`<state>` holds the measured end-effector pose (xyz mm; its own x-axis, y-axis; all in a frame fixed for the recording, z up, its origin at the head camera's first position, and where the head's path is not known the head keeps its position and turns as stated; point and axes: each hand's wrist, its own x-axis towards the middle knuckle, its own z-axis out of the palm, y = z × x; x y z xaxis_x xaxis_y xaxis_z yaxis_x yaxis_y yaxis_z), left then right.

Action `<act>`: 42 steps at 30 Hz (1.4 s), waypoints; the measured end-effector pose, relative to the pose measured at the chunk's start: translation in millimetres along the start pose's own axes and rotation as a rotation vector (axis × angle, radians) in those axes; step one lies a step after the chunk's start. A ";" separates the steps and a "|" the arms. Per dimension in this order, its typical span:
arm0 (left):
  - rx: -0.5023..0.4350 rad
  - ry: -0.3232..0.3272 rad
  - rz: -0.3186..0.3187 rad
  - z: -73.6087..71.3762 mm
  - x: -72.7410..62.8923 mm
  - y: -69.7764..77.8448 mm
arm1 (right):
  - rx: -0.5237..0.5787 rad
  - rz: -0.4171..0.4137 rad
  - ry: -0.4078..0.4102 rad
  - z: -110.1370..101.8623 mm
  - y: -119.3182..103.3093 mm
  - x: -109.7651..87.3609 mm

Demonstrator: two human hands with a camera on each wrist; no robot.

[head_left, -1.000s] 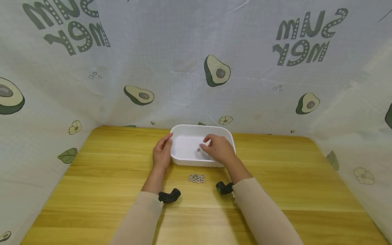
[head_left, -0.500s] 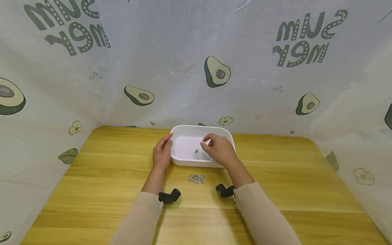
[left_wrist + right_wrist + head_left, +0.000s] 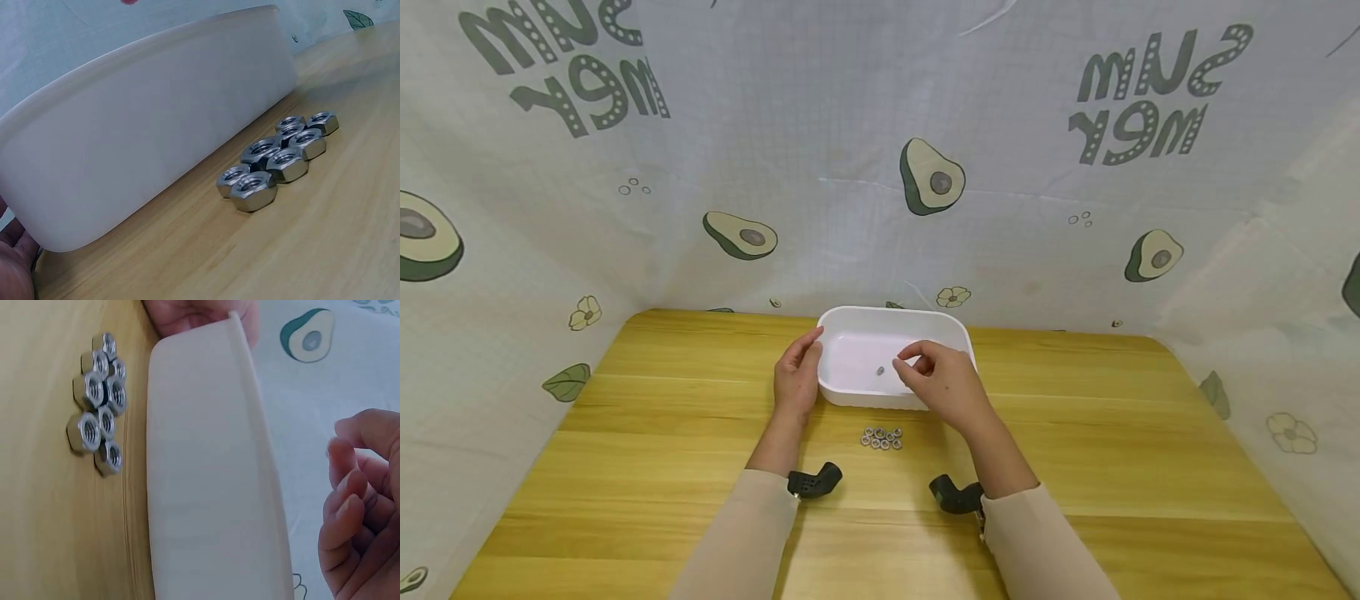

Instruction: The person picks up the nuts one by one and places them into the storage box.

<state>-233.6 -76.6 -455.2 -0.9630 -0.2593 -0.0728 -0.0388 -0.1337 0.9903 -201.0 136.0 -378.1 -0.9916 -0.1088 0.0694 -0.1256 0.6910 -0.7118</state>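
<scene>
A white plastic bin (image 3: 850, 400) stands on the wooden table. My left hand (image 3: 797, 379) rests along the outside of its left end, fingertips up at the rim. Over the bin's right side is my right hand (image 3: 946, 383), thumb and fingers loosely bent with nothing seen between the tips. One small metal nut (image 3: 881, 371) lies on the bin floor, left of the right fingertips. In front of the bin sits a tight cluster of several hex nuts (image 3: 287, 164), laid roughly in two rows. In the right wrist view the loosely curled right fingers (image 3: 340, 531) show above the rim.
The wooden table (image 3: 1112, 433) reaches to a pale fabric backdrop (image 3: 820, 125) printed with avocados and lettering. Black wrist cameras (image 3: 814, 481) sit at both wrists, near the table in front of the nuts.
The nut in the bin has shifted slightly left and come to lie still. My right hand has drawn back a little toward me. The left hand stays in place.
</scene>
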 end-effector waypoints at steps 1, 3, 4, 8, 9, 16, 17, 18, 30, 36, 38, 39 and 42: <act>-0.002 0.001 0.000 0.1 0.1 -0.1 | 0.015 0.008 -0.003 -0.3 0.0 -3.1; -0.006 0.002 0.000 0.0 0.1 -0.5 | 0.043 0.022 -0.012 -0.3 1.2 -8.7; -0.006 0.001 -0.001 -0.2 0.1 -0.8 | 0.052 0.030 -0.017 -0.3 1.7 -11.6; -0.007 0.002 0.001 -0.1 0.4 -0.9 | 0.062 0.051 -0.048 1.0 6.1 -20.6; -0.006 0.002 0.001 -0.1 0.2 -0.8 | 0.064 0.057 -0.059 1.1 7.0 -22.5; -0.009 0.003 0.003 0.0 -0.6 -1.1 | 0.090 0.070 -0.182 0.7 15.8 -32.3; -0.008 0.002 0.003 -0.1 -1.0 -1.2 | 0.092 0.069 -0.210 0.5 17.2 -33.2; -0.007 0.002 0.005 -0.1 -1.3 -1.5 | 0.087 0.068 -0.239 0.6 19.1 -33.8; 0.004 -0.016 -0.005 -3.4 -4.6 -1.8 | -0.033 -0.025 -0.378 14.4 36.4 -39.9; 0.000 -0.026 -0.016 -5.6 -7.7 -2.0 | -0.149 -0.061 -0.328 24.3 36.4 -45.4; -0.001 -0.031 -0.016 -6.6 -7.6 -2.6 | -0.153 -0.044 -0.323 26.9 34.9 -46.5; 0.000 -0.033 -0.017 -7.1 -7.6 -2.8 | -0.156 -0.034 -0.322 28.0 34.3 -47.0; -0.003 -0.037 -0.017 -8.4 -7.7 -2.8 | -0.148 -0.010 -0.323 30.6 32.2 -48.6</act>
<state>-223.9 -82.3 -458.4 -0.9715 -0.2212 -0.0853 -0.0547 -0.1407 0.9885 -155.9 141.7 -425.8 -0.9327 -0.3201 -0.1661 -0.1613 0.7822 -0.6018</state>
